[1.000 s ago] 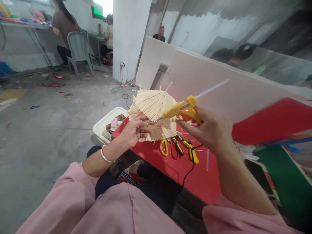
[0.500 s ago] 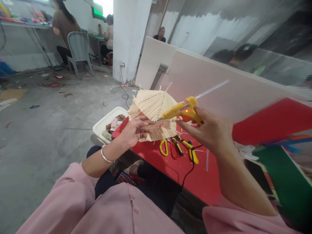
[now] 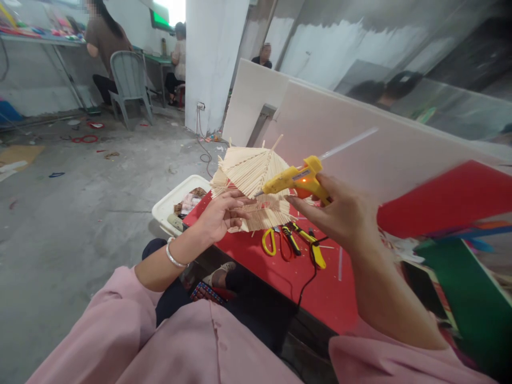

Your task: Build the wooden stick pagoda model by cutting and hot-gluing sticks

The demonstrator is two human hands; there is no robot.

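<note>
A yellow plastic hot-glue gun with a clear glue stick at its back is gripped in the right hand, its nozzle set against a fan-shaped panel of pale wooden sticks. That panel is clasped at its near left edge by the left hand, fingers curled round it, and is held up above the left end of a red table. Just beneath, yellow-handled scissors and yellow-and-black pliers are seen lying on the red top. Left of the table, a white plastic tray of scraps is seen on the floor.
</note>
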